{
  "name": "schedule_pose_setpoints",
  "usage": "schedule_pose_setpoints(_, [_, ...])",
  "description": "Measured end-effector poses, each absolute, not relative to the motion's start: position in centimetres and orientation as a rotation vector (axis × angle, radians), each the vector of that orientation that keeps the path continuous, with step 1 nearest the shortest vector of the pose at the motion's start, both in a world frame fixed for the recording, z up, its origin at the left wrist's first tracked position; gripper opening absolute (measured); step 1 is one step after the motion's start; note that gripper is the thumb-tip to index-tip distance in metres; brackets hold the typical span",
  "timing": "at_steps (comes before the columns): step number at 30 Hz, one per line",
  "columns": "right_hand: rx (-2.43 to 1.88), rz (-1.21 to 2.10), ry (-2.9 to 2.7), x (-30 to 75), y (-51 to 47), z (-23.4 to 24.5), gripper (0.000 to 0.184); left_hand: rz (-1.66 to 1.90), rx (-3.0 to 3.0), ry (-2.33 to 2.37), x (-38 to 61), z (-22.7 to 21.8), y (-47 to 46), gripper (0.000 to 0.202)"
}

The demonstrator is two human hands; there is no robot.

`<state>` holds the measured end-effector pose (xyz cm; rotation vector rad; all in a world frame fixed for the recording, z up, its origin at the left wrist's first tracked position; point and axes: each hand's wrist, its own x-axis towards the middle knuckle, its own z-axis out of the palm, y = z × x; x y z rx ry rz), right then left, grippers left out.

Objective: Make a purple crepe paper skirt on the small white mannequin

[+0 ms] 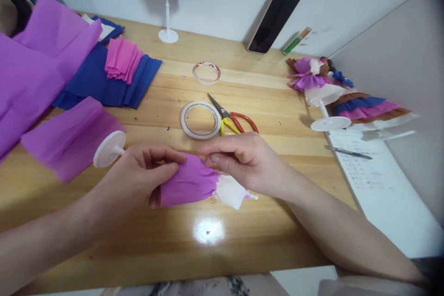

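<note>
My left hand (138, 178) and my right hand (246, 159) together hold a small white doll form wrapped in purple crepe paper (189, 182), lying sideways just above the wooden table (208, 240). The left fingers wrap the skirt end, beside the form's round white base (108, 149). My right thumb and fingers pinch the paper near the white bodice (231, 192). A loose strip of purple crepe paper (65, 138) lies to the left of the base.
Two tape rolls (200, 119) (206, 72) and red-and-yellow scissors (234, 118) lie behind my hands. Folded blue and pink crepe paper (118, 71) and a large purple sheet (38, 60) fill the left. Finished dressed dolls (333, 95) lie right; a phone (277, 14) leans on the wall.
</note>
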<state>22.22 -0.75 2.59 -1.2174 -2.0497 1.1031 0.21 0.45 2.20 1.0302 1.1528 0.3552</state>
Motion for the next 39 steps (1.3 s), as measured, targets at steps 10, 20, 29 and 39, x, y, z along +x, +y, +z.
schedule_pose_setpoints(10, [-1.48,1.066,-2.8,24.4,-0.7,5.4,0.041,0.333,1.495,1.329,-1.0,3.6,0.9,0.048])
schedule_pose_setpoints(20, [-1.455,0.887,-2.877,23.1,-2.2,4.5,0.046,0.484,2.806,0.674,-2.1,2.3,-0.2,0.065])
schedule_pose_setpoints(29, [-1.491,0.774,-2.885,22.8,-2.3,4.8,0.03,0.299,2.878,0.779,-2.5,1.8,0.3,0.064])
schedule_pose_setpoints(39, [-1.533,0.805,-2.865,22.6,-2.6,4.9,0.048,-0.075,2.746,0.89,-2.4,1.5,0.6,0.05])
